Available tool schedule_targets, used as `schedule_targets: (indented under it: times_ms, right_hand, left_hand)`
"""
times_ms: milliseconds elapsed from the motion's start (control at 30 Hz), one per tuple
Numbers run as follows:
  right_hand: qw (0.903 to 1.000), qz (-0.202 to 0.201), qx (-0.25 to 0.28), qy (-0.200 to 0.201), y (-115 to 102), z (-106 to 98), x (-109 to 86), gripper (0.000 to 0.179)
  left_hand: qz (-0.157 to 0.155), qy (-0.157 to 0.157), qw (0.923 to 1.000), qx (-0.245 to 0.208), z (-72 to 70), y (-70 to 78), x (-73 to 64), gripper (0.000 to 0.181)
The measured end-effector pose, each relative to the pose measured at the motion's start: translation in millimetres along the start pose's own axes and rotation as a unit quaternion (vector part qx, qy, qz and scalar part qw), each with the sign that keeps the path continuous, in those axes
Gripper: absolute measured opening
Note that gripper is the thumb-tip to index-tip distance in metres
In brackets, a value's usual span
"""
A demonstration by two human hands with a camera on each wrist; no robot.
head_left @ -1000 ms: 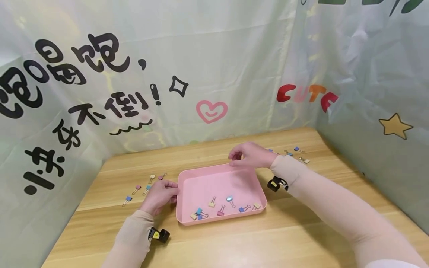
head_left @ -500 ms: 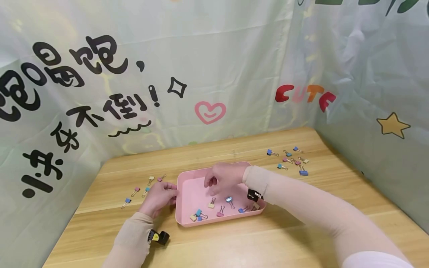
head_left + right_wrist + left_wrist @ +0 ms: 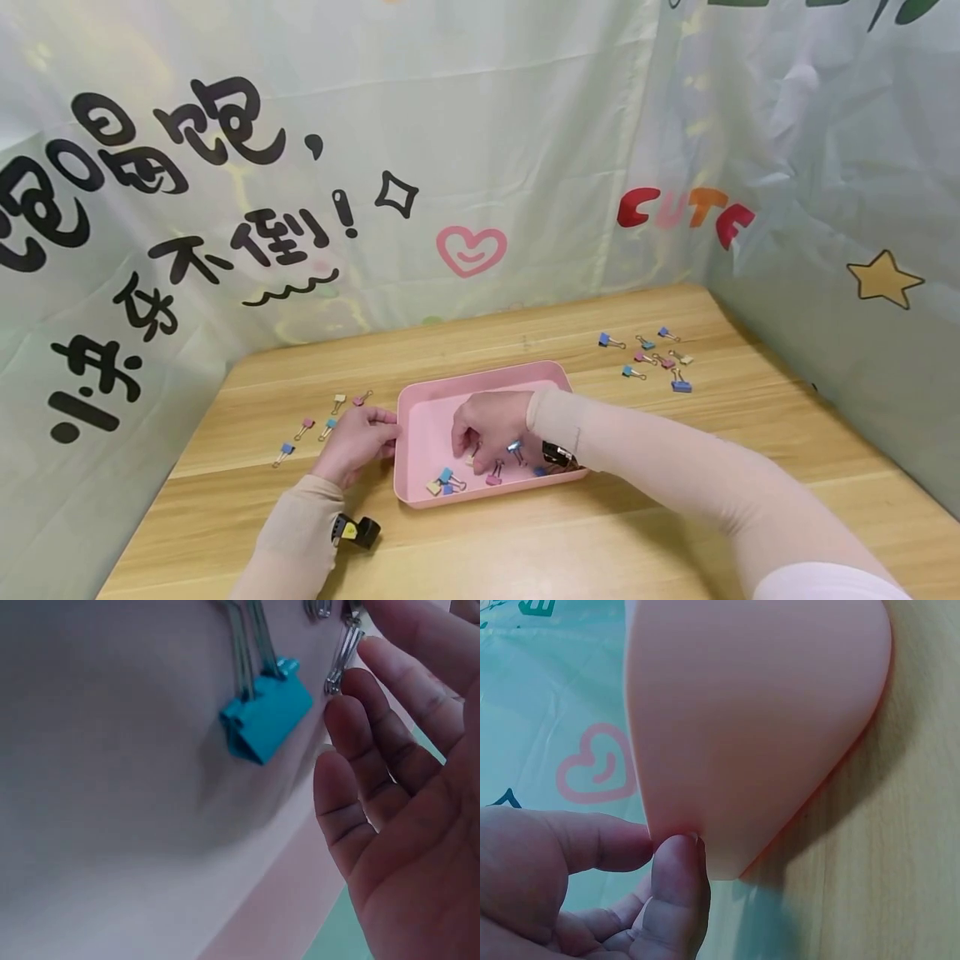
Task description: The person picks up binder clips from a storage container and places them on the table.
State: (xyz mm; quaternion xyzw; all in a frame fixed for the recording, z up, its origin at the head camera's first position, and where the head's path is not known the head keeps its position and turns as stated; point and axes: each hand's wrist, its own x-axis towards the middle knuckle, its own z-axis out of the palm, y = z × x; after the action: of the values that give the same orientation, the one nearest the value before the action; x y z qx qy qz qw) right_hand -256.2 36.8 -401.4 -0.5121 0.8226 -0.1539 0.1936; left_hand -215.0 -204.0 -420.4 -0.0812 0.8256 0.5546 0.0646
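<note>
A shallow pink tray (image 3: 427, 425) sits mid-table. My left hand (image 3: 354, 446) pinches its left wall; in the left wrist view, the thumb and a finger (image 3: 679, 877) meet at the tray's edge (image 3: 705, 750). Inside the tray my right hand (image 3: 495, 423) reaches down with loosely bent fingers around a yellow binder clip (image 3: 470, 459). Whether they touch it is hard to see. Other binder clips lie close by: a pink one (image 3: 493, 480), a shiny blue one (image 3: 514, 447), a teal one (image 3: 446, 476) and a yellow one (image 3: 433, 487). The right wrist view shows a teal binder clip (image 3: 270, 716) beside the fingers.
Several binder clips, one of them blue (image 3: 681, 386), are scattered at the table's back right. More lie left of the tray, including a pink one (image 3: 307, 424) and a blue one (image 3: 287, 449). Printed cloth (image 3: 525, 150) walls the wooden table (image 3: 480, 550) behind and at the sides.
My right hand has moved from above the tray's back rim forward, left and down to the clips in the tray. My left hand stays at the tray's left wall.
</note>
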Motion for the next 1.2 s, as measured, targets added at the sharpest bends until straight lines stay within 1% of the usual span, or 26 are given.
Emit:
schedule_targets:
  times_ms: [133,233,367,600,767,967,1200]
  right_hand:
    - [1.0000,0.005,0.000,0.001,2.9,-0.8,-1.6,0.027]
    - [0.9999,-0.003,-0.013,0.003,4.1,0.4,-2.4,0.026]
    - [0.9998,-0.008,-0.018,0.002,2.4,2.1,-3.1,0.024]
    - [0.9997,0.002,-0.023,0.003,2.7,3.4,-2.2,0.021]
    - [0.9998,0.008,-0.016,0.008,3.6,5.4,-1.5,0.020]
    - [0.9999,0.005,-0.007,0.012,4.2,7.4,-0.2,0.017]
    - [0.9996,0.013,-0.015,0.023,4.5,7.2,0.9,0.011]
  left_hand:
    - [-0.001,-0.001,1.0000,0.000,-0.2,1.2,-0.2,0.017]
    - [0.001,-0.001,1.0000,0.000,-0.3,1.7,-0.9,0.017]
    - [0.005,-0.003,1.0000,0.001,-0.2,1.2,-1.8,0.017]
    - [0.004,-0.003,1.0000,0.003,-0.8,1.1,-1.6,0.018]
    - [0.004,-0.005,1.0000,0.004,-0.5,1.5,-0.9,0.018]
    - [0.006,-0.005,1.0000,0.004,0.0,0.6,-0.7,0.017]
    - [-0.001,-0.002,1.0000,0.003,-0.4,1.3,-0.1,0.017]
